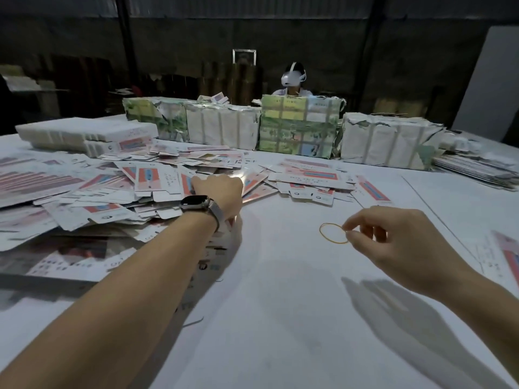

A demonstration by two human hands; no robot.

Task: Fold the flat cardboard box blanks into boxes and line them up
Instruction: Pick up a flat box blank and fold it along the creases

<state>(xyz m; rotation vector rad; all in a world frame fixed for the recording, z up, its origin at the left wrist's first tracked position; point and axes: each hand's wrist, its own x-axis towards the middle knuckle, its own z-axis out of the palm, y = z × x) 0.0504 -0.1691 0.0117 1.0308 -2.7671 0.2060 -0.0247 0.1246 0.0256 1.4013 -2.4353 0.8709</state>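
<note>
A wide heap of flat box blanks (146, 181), white with red and blue print, covers the left and middle of the white table (280, 304). My left hand (219, 192), with a watch on the wrist, reaches onto the heap's right edge; its fingertips are hidden among the blanks, so the grip is unclear. My right hand (387, 234) hovers over bare table to the right and pinches a yellow rubber band (332, 233) between thumb and forefinger. More loose blanks (311, 175) lie just beyond the hands.
Wrapped, strapped bundles (297, 130) form a wall across the far side, with a stacked pile of blanks (84, 133) at far left. A person wearing a headset (293, 78) sits behind them. Single blanks (505, 256) lie at the right edge.
</note>
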